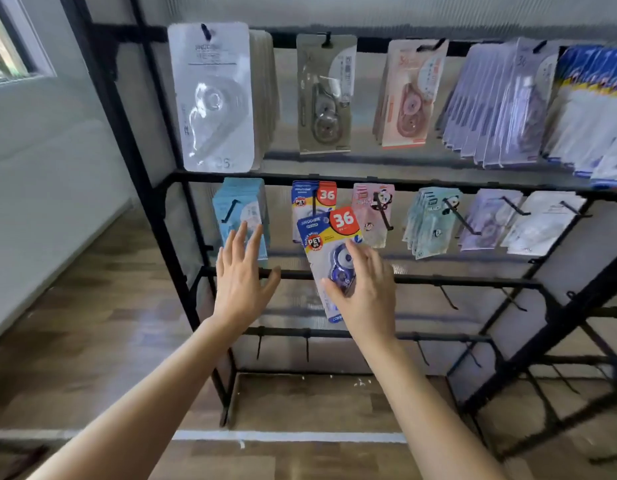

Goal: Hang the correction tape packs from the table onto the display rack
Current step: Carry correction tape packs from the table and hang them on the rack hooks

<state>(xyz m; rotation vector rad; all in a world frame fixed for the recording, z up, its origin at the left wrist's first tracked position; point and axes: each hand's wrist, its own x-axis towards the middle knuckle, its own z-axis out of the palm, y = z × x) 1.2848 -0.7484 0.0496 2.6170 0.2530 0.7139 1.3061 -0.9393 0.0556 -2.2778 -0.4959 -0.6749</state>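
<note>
Now pinching a blue "36" correction tape pack [329, 233] by its blister between thumb and fingers of the right hand [365, 292], tilted, just in front of the matching packs [314, 197] hung on the second rail of the black display rack [282, 177]. Hovering with the left hand [243, 282], fingers straight and spread, holding nothing, near the pale blue packs [241, 206].

A window [9, 39] sits at the far left in a pale wall [57, 133]. A wood-plank floor [102, 306] spreads below, crossed near the front by a white line [286, 436]. Small white specks [360, 382] lie farther back. A ribbed translucent panel [404, 12] spans the far side.
</note>
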